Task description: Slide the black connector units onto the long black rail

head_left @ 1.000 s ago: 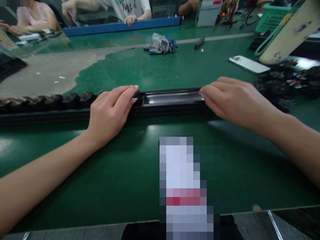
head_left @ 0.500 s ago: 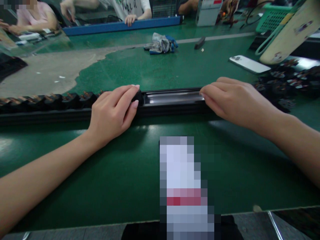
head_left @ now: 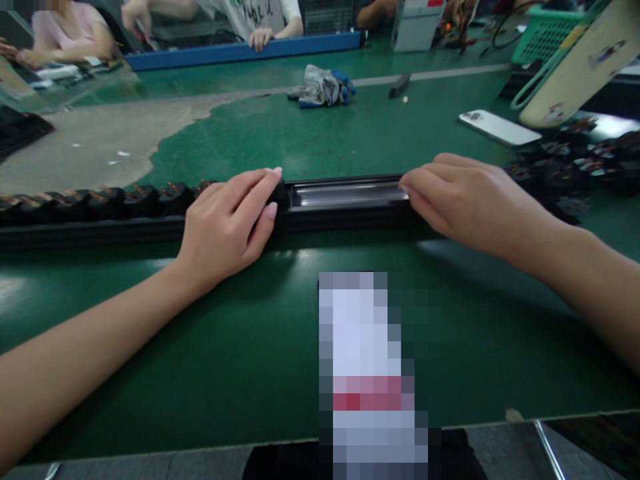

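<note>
A long black rail (head_left: 150,233) lies across the green bench, with a shiny metal channel (head_left: 345,195) open in its middle. A row of black connector blocks (head_left: 105,202) with copper-coloured contacts sits in the rail's left part. My left hand (head_left: 227,223) pinches the last block (head_left: 279,195) between fingertips and thumb. My right hand (head_left: 473,207) lies over the rail further right, its fingertips at the channel's right end, the thumb hidden.
A pixelated object (head_left: 367,353) lies on the green mat (head_left: 280,313) before me. Beyond the rail are a crumpled glove (head_left: 323,88), a white phone (head_left: 500,127) and a heap of black parts (head_left: 575,160). A co-worker's hand (head_left: 261,39) rests on a blue bar (head_left: 240,48).
My left hand has slid slightly right along the rail, and the black block has moved with it. My right hand has barely moved.
</note>
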`<state>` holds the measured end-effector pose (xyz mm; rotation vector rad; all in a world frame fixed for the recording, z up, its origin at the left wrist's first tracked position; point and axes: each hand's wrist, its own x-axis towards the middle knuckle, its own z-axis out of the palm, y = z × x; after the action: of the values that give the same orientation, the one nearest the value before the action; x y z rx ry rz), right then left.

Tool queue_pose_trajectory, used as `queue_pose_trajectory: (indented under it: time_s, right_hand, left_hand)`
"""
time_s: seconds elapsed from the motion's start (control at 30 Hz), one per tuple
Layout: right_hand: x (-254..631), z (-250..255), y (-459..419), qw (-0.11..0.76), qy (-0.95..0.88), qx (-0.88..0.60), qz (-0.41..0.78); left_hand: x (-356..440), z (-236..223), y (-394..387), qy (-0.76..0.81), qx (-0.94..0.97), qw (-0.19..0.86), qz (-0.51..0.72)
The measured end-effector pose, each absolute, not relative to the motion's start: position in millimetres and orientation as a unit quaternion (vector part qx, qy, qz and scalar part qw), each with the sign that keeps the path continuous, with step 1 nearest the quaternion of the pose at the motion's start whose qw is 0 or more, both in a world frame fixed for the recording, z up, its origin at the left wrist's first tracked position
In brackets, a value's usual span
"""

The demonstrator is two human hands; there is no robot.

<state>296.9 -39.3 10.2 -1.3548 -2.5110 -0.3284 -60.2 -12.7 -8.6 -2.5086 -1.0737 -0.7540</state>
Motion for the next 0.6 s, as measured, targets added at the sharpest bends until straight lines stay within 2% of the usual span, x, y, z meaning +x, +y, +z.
queue_pose_trajectory:
  time_s: [0.17,0.4,0.6]
  right_hand:
    - [297.0,11.8,-39.7,0.139,-0.867,-0.466,-0.109]
    - [291.5,16.0,-44.4,0.104,-0.865,-0.472,-0.133]
    - [289.7,15.4,-45.8,0.085,-0.862,-0.469,-0.171]
  left_hand:
    - [-60.2,-10.2,-11.8,-0.341,-0.88,0.211,-0.253]
    - [-57.8,-7.9,-11.3,-0.373,-0.879,0.063,-0.291]
    - [-56.5,-7.3,-11.6,-0.384,-0.879,0.073,-0.272]
